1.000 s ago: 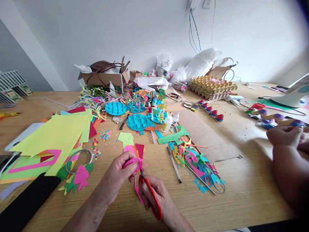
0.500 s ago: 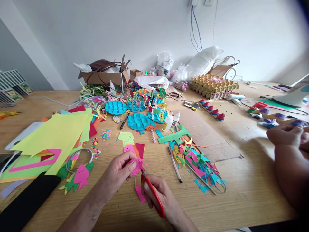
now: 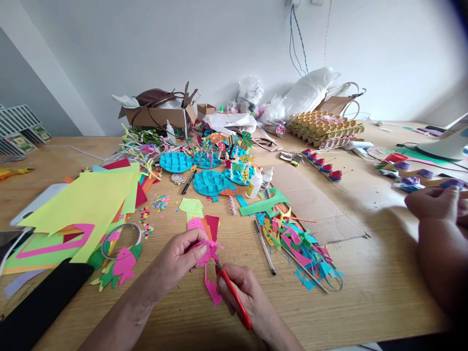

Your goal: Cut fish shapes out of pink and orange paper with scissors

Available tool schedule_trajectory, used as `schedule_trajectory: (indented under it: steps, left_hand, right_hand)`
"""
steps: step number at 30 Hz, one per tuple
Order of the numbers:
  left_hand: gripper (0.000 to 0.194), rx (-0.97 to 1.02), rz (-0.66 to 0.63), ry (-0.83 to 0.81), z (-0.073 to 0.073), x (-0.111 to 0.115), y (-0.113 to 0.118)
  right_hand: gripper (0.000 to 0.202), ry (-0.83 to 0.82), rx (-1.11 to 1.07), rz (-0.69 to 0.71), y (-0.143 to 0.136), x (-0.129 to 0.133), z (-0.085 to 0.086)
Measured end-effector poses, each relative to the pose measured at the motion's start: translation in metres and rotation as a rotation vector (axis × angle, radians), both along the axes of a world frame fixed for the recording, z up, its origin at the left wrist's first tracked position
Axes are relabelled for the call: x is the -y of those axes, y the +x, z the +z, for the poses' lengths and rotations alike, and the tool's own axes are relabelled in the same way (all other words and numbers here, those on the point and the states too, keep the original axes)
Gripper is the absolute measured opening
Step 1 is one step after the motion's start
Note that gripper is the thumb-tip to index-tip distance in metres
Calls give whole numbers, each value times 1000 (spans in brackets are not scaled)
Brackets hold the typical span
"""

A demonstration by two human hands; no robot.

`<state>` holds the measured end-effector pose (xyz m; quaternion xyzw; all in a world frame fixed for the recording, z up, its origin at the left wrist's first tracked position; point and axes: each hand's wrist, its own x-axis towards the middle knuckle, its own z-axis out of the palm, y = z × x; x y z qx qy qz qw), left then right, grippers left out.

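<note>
While your left hand [image 3: 187,251] grips the pink paper fish [image 3: 208,253] between thumb and fingers, your right hand [image 3: 239,287] is closed around the red-handled scissors [image 3: 237,298]. Over the last second, you have drawn the scissors slightly back and to the right, so the blade end now sits at the lower edge of the fish's notched end. The pink offcut [image 3: 213,291] below has swung right as well. This suggests trimming is well advanced at that end; whether the offcut remains attached cannot be determined, nor can the gap between the blades.

The fish is held above the counter [image 3: 183,329], near the middle of your working area. Two obstructions are noted: your fingers cover much of its outline, and the offcut hangs just beside your right hand.

Beyond the fish lie a pink sheet [image 3: 196,224], a red piece [image 3: 213,227] and a pale green sheet [image 3: 191,206] bearing a drawn line. To your left, a cut pink fish [image 3: 124,264] overlaps green ones. To your right are a pen [image 3: 265,247] and a scrap heap [image 3: 297,243], both apart from the scissors. A co-worker's hand [image 3: 435,204] is well apart, at far right.
</note>
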<state>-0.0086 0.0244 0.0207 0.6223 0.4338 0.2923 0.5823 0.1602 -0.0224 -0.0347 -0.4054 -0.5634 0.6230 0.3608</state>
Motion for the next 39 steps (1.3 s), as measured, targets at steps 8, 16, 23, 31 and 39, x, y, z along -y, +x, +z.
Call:
schedule_trajectory:
  steps: [8, 16, 23, 31, 39]
  left_hand:
    - [20, -14, -35, 8, 1, -3, -3]
    - [21, -67, -48, 13, 5, -4, -4]
    - [23, -71, -47, 18, 5, -3, -2]
    - [24, -76, -52, 4, 4, -2, -3]
    - [20, -60, -86, -31, 6, -5, -4]
  right_hand:
    - [32, 76, 67, 8, 3, 0, 3]
    - [32, 123, 101, 20, 3, -2, 7]
    - [29, 79, 97, 27, 4, -1, 11]
    - [31, 98, 105, 18, 4, -1, 8]
    - [38, 178, 148, 15, 4, -2, 7]
